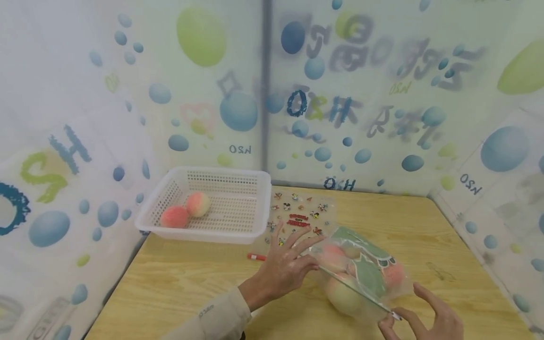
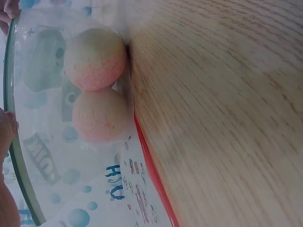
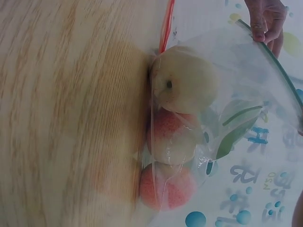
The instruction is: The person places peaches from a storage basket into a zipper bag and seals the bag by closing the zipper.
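Note:
A clear zip bag (image 1: 369, 276) with a green cartoon print stands on the table, holding several peaches (image 1: 345, 295). My left hand (image 1: 282, 267) pinches the left end of its green zip edge (image 2: 14, 161), with the other fingers spread. At the opposite end of that edge, the thumb and index finger of my right hand (image 1: 429, 316) pinch the bag near a small white piece that looks like a slider (image 1: 396, 315). Peaches press against the bag's film in both wrist views, one with a dark stem hollow (image 3: 182, 80). Whether the zip is sealed cannot be told.
At the back left stands a white perforated plastic basket (image 1: 259, 231) with two peaches (image 1: 187, 210) in its left part. Another clear bag with cartoon figures (image 1: 297, 208) lies flat behind my left hand; a red strip (image 1: 256, 257) shows at its near edge. Printed curtains surround the wooden table (image 1: 425, 226).

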Motion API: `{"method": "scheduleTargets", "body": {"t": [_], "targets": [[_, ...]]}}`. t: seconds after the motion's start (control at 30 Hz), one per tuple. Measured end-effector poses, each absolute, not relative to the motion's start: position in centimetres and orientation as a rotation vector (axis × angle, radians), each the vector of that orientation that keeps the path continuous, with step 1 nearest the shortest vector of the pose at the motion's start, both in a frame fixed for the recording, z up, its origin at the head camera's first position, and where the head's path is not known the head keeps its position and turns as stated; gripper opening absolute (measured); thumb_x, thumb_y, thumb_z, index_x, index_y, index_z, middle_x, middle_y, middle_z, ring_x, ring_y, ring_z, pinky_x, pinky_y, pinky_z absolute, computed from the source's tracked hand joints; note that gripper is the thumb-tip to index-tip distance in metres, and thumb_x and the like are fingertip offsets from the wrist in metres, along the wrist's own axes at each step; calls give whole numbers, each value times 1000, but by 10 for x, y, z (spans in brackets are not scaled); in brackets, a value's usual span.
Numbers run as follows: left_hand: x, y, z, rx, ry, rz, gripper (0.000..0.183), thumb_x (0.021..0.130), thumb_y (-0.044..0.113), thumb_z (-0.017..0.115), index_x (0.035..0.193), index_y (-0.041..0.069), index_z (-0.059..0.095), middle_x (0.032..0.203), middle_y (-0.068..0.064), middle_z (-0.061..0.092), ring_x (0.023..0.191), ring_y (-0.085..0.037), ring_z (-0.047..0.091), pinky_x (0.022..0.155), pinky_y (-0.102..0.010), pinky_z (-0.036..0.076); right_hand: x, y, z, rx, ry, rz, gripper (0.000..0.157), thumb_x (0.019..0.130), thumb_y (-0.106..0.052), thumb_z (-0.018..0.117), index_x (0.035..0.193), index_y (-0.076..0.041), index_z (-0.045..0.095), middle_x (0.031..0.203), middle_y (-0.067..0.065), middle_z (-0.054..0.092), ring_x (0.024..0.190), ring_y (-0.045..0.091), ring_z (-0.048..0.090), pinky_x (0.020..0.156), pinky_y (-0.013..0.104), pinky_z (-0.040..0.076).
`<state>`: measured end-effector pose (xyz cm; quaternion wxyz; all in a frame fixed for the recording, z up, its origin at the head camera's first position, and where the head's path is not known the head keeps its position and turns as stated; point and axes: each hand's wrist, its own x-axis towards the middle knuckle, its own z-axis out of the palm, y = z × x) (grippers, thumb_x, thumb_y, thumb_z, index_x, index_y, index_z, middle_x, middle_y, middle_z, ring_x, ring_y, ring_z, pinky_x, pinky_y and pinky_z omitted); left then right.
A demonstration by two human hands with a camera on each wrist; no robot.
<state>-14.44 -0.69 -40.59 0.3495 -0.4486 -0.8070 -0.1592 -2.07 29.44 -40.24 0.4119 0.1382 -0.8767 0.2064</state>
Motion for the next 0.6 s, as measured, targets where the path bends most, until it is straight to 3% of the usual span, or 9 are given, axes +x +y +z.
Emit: {"method": "scheduleTargets", "body": {"t": [0.07, 0.13, 0.27, 0.33, 0.4, 0.5, 0.6], "targets": [[-145, -7, -406, -1161, -2092, -409, 12, 93, 32, 75, 86, 23, 79, 150, 2, 51, 143, -26, 39, 112, -72, 15, -22, 292, -402, 377, -2179, 502, 50, 75, -68, 72, 54, -23, 72, 93, 29, 70, 73, 43, 65, 79, 14, 37], [-146, -8, -407, -1175, -2081, -408, 11, 92, 31, 76, 86, 23, 79, 148, 2, 54, 142, -25, 41, 113, -70, 17, -27, 288, -408, 500, -2031, 429, 59, 83, -67, 61, 52, -17, 69, 86, 24, 70, 63, 42, 62, 73, 23, 41], [-145, -11, -407, -1288, -2018, -475, 9, 89, 26, 79, 94, 18, 79, 142, 0, 59, 139, -26, 46, 117, -53, 28, -27, 285, -416, 686, -1916, 431, 53, 95, -51, 59, 60, -11, 68, 74, 3, 69, 55, 21, 58, 69, 26, 44], [-144, -14, -408, -1383, -1966, -520, 16, 88, 21, 80, 101, 13, 78, 138, -1, 62, 138, -26, 47, 115, -42, 33, -22, 288, -419, 783, -1967, 443, 49, 100, -44, 57, 66, -11, 67, 76, -3, 67, 60, 12, 59, 76, 20, 43], [-142, -15, -409, -1480, -1920, -563, 19, 87, 17, 80, 104, 10, 78, 135, -2, 64, 138, -25, 47, 114, -36, 35, -13, 292, -420, 893, -2080, 447, 43, 103, -42, 54, 74, -14, 68, 82, -8, 65, 70, 5, 58, 87, 18, 38], [-137, -19, -413, -1607, -1904, -605, 11, 88, 12, 76, 99, 11, 75, 134, -1, 65, 140, -21, 45, 113, -33, 36, -9, 294, -425, 1105, -2144, 466, 26, 104, -37, 55, 85, -25, 69, 90, -15, 60, 80, 2, 55, 82, 21, 41], [-130, -26, -420, -1676, -1941, -604, 3, 88, 13, 74, 91, 15, 72, 134, -1, 65, 141, -20, 42, 113, -34, 36, -4, 289, -434, 1155, -2247, 520, 19, 103, -43, 57, 91, -37, 71, 92, -25, 52, 86, -4, 49, 77, 20, 42]]}}
